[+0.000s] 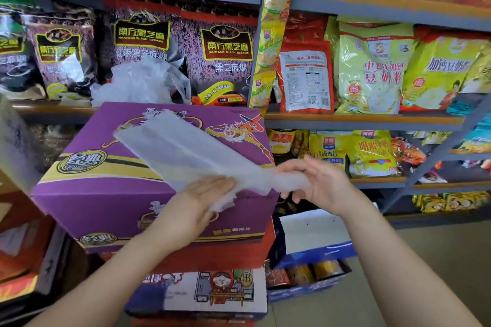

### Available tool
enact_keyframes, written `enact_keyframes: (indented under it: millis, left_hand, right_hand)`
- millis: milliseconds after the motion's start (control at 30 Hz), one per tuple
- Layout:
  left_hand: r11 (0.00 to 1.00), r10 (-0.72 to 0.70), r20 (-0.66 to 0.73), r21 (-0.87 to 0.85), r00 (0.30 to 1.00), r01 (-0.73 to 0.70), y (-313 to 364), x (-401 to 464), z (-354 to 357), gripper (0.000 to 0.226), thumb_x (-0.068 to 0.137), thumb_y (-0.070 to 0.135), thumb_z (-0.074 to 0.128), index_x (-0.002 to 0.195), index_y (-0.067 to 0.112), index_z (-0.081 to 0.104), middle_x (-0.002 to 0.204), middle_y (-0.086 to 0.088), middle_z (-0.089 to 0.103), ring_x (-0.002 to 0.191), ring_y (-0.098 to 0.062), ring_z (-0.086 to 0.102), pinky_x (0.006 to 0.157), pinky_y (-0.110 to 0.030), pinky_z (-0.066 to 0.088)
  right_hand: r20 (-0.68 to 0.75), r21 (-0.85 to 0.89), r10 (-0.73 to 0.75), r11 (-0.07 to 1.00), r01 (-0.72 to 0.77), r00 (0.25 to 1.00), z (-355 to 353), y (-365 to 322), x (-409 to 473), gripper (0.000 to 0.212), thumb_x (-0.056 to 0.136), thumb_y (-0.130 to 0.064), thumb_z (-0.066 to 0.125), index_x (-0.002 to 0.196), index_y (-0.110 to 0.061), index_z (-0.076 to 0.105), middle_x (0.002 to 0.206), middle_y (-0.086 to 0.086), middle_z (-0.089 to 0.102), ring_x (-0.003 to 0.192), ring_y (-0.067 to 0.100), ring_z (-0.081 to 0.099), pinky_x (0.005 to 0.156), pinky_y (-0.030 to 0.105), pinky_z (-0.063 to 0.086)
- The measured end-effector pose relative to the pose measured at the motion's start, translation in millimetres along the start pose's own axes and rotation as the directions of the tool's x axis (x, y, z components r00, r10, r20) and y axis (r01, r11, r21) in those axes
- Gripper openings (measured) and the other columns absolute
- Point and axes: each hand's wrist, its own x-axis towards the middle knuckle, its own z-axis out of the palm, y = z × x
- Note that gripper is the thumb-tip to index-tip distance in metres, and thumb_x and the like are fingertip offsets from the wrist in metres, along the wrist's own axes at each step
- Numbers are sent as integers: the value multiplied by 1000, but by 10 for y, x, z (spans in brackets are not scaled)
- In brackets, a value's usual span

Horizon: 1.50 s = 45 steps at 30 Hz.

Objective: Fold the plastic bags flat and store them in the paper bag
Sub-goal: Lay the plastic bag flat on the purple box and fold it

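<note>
Two bare forearms reach up from the bottom of the frame. Left of centre, the left hand lies flat, fingers spread, pressing the near end of a translucent plastic bag onto the purple carton. That bag stretches flat and diagonal toward the upper left across the carton top. Behind it, on the shelf at centre left, sits a crumpled heap of plastic bags. Right of centre, the right hand pinches the bag's bunched tail past the carton's edge.

The right hand fingers are blurred behind the translucent plastic bag.
</note>
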Motion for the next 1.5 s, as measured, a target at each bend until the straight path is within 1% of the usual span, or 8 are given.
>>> enact_keyframes:
  millis: [133,267,367,633,800,1167,1367,1500]
  left_hand:
    - [871,-159,82,-458,984,179,135,-27,-236,52,91,56,31,125,25,55,131,16,54,125,2,44,105,-11,27]
    - [634,-345,108,-706,932,316,232,-2,-389,29,96,31,34,108,23,60,105,27,66,106,7,57,90,-5,38]
    - [514,-474,128,-763,871,392,278,54,-451,30,91,29,35,96,22,64,90,25,69,94,10,61,92,-10,40]
    - [902,-429,-209,-157,879,403,-42,61,-546,37,80,44,36,64,14,49,59,-3,49,58,-13,46,58,-28,33]
    - [881,-428,-208,124,880,458,-334,148,-649,35,84,27,50,57,20,29,69,2,47,69,-27,47,57,-32,34]
    - [889,-332,76,360,940,284,-661,436,-757,53,85,39,33,132,15,39,139,-5,36,115,-31,49,88,-36,39]
    - [906,-328,282,363,901,216,-681,476,-554,128,49,83,-26,147,8,8,156,-9,7,144,-24,3,115,-35,2]
    - [891,-355,318,400,879,215,-772,441,-531,138,38,90,-23,147,8,-3,156,-9,-7,143,-24,-8,115,-36,-2]
  right_hand:
    - [64,164,-161,975,149,985,101,-164,35,28,63,-15,75,88,-4,72,88,17,72,78,28,70,59,28,54]
    - [-216,-383,-234,913,139,948,361,-371,228,11,72,-14,70,64,-19,66,53,-11,57,44,0,45,40,10,32]
    - [-192,-469,-187,880,77,963,537,-406,531,14,91,-17,56,83,-22,67,74,-14,69,69,-3,62,67,14,48]
    - [-274,-757,54,604,-250,960,814,-281,1489,34,98,-27,35,105,-6,60,106,15,64,98,29,61,87,41,47]
    - [-357,-867,75,346,-360,931,751,-267,1852,30,95,-25,34,96,-6,57,80,8,53,80,28,54,55,28,34]
    - [-575,-807,-146,-58,-587,805,933,-80,2032,33,96,-15,39,124,-7,54,127,16,57,117,35,53,92,42,44]
    - [-579,-812,-119,0,-583,807,924,-101,2045,31,96,-19,41,118,-6,57,120,15,60,111,35,56,82,38,45]
    - [-509,-848,-118,237,-473,853,817,-179,2107,40,91,-39,44,59,-16,40,61,4,42,70,28,46,49,30,24]
